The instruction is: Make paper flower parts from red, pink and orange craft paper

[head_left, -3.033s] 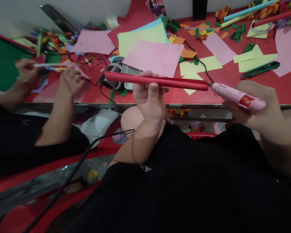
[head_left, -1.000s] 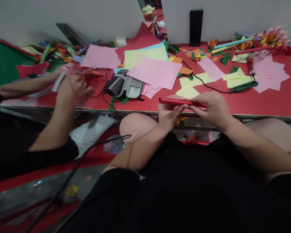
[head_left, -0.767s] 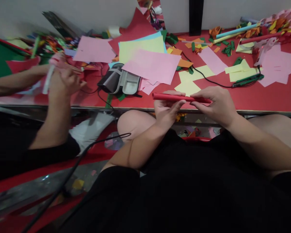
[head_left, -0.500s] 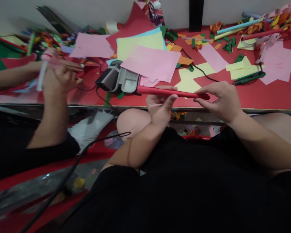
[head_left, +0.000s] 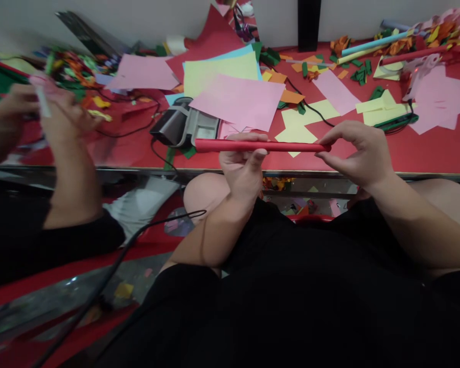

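Note:
A long, thin roll of red paper [head_left: 287, 147] lies level between my hands, just above the table's front edge. My left hand [head_left: 247, 163] is closed around it left of its middle, thumb in front and fingers behind. At the narrower right end, my right hand [head_left: 358, 153] pinches the tip between thumb and fingertips. The wider left end of the roll reaches in front of an open grey case [head_left: 201, 122]. Behind my hands lie a pink sheet [head_left: 239, 99] and cut yellow paper [head_left: 297, 132].
On the red table [head_left: 387, 153], a lit pink glue gun [head_left: 419, 76] stands at the right beside pink star-shaped paper [head_left: 442, 102]. Green and orange scraps lie behind. At the left, a co-worker's hand [head_left: 71, 110] is near a pink tool. A black cable [head_left: 126, 250] crosses below.
The red paper roll has shifted left and levelled, with my left hand moving left along with it. My right hand keeps its pinch. The co-worker's hands have moved left.

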Motion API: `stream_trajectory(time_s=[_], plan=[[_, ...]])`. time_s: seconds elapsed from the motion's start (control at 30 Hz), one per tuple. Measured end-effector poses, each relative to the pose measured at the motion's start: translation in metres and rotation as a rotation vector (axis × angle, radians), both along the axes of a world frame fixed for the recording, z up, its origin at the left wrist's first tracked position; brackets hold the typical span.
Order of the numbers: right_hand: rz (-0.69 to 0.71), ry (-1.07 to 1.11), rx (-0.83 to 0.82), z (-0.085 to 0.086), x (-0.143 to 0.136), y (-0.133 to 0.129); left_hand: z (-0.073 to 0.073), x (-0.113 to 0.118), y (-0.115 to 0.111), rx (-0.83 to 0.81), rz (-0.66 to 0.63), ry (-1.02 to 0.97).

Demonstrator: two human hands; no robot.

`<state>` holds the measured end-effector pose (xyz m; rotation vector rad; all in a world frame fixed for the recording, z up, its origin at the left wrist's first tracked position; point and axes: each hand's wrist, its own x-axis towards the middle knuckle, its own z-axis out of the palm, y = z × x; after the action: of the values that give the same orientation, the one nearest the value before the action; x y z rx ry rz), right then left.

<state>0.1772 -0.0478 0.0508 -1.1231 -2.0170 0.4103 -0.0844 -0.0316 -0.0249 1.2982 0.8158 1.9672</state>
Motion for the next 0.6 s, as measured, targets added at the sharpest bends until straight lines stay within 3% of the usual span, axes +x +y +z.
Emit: stream_trajectory(time_s=[0.23,0.43,0.6], plan=[[-0.036,0.03,0.082,0.001,0.001,-0.005,0.001,-0.006,0.002,-0.023,0.065,0.055],[0.094,0.15,0.366,-0.012,0.004,0.005,0.008,-0.01,0.004,0.106,-0.167,-0.008],[0.175,0.116,0.437,-0.021,0.007,0.007,0.013,-0.016,0.005,0.28,-0.367,0.253]])
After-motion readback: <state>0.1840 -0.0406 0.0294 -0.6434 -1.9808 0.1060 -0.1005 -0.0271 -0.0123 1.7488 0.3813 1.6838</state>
